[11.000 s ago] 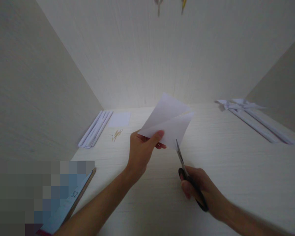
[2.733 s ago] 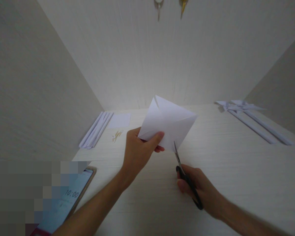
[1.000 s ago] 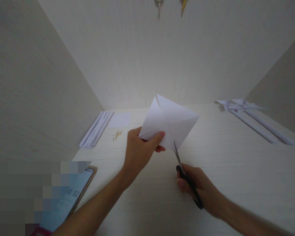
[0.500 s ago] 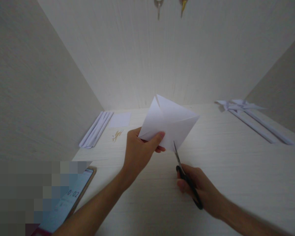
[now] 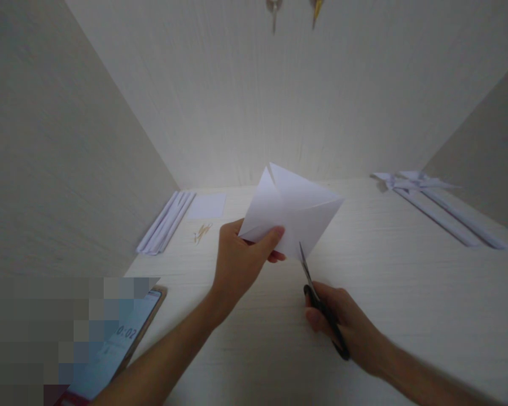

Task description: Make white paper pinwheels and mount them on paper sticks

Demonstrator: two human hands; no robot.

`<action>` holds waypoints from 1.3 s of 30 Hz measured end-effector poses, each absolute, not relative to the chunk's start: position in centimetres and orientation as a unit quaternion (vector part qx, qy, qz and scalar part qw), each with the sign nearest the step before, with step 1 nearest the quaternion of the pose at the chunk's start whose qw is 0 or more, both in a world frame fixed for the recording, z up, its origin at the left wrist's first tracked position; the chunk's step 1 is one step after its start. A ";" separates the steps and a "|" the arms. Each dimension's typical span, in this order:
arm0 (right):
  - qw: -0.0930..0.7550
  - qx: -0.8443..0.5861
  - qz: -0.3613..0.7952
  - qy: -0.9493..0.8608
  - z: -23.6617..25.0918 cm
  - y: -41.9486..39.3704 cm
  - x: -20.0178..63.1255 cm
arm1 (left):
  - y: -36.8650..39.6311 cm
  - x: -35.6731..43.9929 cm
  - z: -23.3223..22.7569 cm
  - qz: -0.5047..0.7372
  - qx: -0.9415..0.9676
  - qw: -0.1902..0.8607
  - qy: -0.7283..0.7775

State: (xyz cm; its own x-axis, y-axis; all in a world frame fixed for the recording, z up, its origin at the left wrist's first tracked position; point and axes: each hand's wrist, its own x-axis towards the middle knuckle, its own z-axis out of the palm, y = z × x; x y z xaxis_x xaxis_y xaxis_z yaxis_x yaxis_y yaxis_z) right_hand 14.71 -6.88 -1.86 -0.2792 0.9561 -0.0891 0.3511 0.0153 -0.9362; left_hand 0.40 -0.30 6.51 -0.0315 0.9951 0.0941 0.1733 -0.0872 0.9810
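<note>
My left hand pinches the near left corner of a white square sheet of paper, holding it up above the pale desk. The sheet carries diagonal creases and a short slit at its top corner. In my right hand are black-handled scissors, their blades pointing up with the tip touching the sheet's lower corner.
A bundle of rolled white paper sticks, a small white paper square and several small brown pins lie at the back left. White paper pinwheels on sticks lie at the back right. A phone showing a timer sits near left. Walls enclose the desk.
Since 11 s ago the sheet has been turned and a slit shows at its top corner. Over the last second both hands and the scissors have barely moved.
</note>
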 end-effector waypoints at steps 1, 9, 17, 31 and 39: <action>0.314 -0.511 0.482 -0.639 -1.9 -6.9 14.7 | -0.3 0.4 6.5 0.486 0.554 0.421 0.528; 0.312 -0.520 0.476 -0.637 -1.9 -6.9 14.7 | -0.1 0.2 6.3 0.478 0.574 0.408 0.525; 0.311 -0.518 0.474 -0.641 -1.9 -6.9 14.6 | -0.1 0.1 6.0 0.476 0.586 0.375 0.538; 0.315 -0.529 0.479 -0.625 -2.0 -6.8 14.5 | 0.0 0.2 5.9 0.466 0.596 0.363 0.544; 0.304 -0.544 0.472 -0.624 -2.0 -6.7 14.5 | 0.1 0.2 5.9 0.474 0.589 0.381 0.532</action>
